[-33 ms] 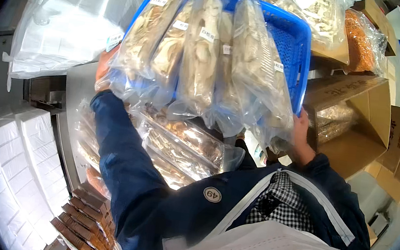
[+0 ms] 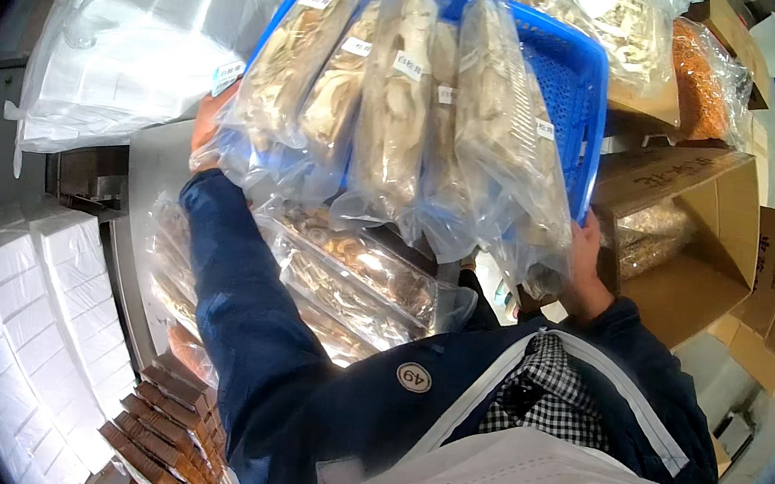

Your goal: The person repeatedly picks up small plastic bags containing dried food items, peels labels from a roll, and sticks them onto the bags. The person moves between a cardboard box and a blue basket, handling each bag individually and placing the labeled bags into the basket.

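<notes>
Before me is a blue plastic basket (image 2: 597, 123), gripped at both sides. My left hand (image 2: 210, 124) is closed on its left edge, partly covered by clear plastic. On the near right corner my right hand (image 2: 586, 266) holds the rim, its fingers partly hidden. Several long clear bags of pale dried mushroom slices (image 2: 391, 136) lie side by side in the basket, each with a small white label. Their loose plastic ends (image 2: 446, 235) hang over the near edge. The basket's right part shows bare blue mesh.
Below the basket lie bags of brownish dried goods (image 2: 374, 274). An open cardboard box (image 2: 694, 188) stands right, near a bag of orange dried goods (image 2: 702, 87). Plastic-wrapped white blocks (image 2: 142, 38) are at left, above white stacks (image 2: 42, 296) and brown stacked packs (image 2: 166, 428).
The basket and its bags have shifted very slightly to the right, my hands with them. Both hands keep their hold.
</notes>
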A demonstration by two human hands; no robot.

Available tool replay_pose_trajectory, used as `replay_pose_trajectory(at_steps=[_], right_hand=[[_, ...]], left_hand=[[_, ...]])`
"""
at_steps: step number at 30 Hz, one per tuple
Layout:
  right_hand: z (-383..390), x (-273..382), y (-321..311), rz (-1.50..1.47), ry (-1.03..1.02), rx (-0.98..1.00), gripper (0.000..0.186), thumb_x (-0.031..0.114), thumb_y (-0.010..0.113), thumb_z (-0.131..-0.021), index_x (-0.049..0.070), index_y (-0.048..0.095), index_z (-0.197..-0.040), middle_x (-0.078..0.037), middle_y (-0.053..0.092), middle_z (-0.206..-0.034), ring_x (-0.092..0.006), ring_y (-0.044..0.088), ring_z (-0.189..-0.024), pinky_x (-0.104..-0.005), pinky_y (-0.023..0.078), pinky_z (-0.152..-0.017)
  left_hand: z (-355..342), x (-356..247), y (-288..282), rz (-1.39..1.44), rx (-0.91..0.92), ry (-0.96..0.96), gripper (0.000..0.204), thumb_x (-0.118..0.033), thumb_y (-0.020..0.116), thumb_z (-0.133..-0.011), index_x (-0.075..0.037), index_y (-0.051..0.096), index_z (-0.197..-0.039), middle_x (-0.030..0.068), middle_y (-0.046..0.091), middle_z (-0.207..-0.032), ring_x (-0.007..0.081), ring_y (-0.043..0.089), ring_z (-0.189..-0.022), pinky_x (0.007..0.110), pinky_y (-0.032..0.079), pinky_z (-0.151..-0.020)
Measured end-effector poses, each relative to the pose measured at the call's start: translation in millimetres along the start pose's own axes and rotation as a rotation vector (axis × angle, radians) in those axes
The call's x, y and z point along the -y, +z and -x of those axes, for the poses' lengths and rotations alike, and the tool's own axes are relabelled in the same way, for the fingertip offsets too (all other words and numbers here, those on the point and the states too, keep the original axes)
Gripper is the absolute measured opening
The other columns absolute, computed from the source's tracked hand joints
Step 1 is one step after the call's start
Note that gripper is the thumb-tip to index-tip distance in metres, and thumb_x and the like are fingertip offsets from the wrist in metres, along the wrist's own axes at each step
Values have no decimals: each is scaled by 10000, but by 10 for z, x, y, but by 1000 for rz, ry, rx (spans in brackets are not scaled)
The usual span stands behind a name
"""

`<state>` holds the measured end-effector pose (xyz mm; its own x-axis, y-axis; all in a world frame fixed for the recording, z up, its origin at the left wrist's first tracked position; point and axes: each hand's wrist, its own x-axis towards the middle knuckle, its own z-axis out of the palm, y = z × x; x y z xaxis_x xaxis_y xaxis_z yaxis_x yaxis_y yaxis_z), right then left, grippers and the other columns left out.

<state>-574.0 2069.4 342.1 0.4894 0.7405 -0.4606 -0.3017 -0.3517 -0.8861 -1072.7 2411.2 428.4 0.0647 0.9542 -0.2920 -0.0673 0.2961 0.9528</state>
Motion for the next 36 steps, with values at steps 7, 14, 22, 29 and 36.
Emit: replay_pose_trajectory(at_steps=[7, 14, 22, 29, 36], right_hand=[[-346, -145, 112, 94, -101, -128, 353, 23, 532, -874, -8, 577, -1222, -37, 651, -980, -107, 582, -804, -252, 488, -746], [-584, -288, -27, 210, -40, -105, 367, 86, 587, -912, 28, 510, -1265, -104, 625, -1129, -184, 588, -977, -324, 477, -870], [-159, 220, -35, 336, 105, 53, 599, 410, 485, -1026, 36, 371, -1480, -142, 569, -1288, -222, 531, -1145, -344, 414, -1005], [767, 627, -301, 431, -262, 306, 455, 249, 566, -999, -14, 474, -1359, -189, 581, -1237, -263, 567, -1152, -368, 445, -986], [988, 974, -1525, 829, -550, 522, 229, 152, 598, -947, 30, 652, -1132, -148, 653, -1036, -291, 648, -938, -378, 516, -826]], left_hand=[[-821, 692, -139, -80, -93, -35, 449, -272, 744, -880, 80, 659, -1146, 120, 713, -994, 190, 677, -822, 305, 520, -741], [-738, 843, -21, -202, -240, 3, 423, -367, 652, -931, -12, 697, -1156, 55, 715, -1084, 131, 618, -851, 287, 488, -750], [-253, 34, -421, -210, -364, 99, 304, -207, 600, -976, -68, 634, -1244, 3, 659, -1072, 94, 367, -676, 224, 393, -713], [719, -1154, 1267, 159, 218, 296, 301, -175, 523, -1025, 61, 558, -1208, -24, 338, -719, 89, 283, -604, 248, 295, -575], [3023, -1571, 3548, 372, 1034, 642, 186, -234, 620, -952, -49, 644, -949, -28, 451, -689, 63, 382, -573, 237, 324, -566]])
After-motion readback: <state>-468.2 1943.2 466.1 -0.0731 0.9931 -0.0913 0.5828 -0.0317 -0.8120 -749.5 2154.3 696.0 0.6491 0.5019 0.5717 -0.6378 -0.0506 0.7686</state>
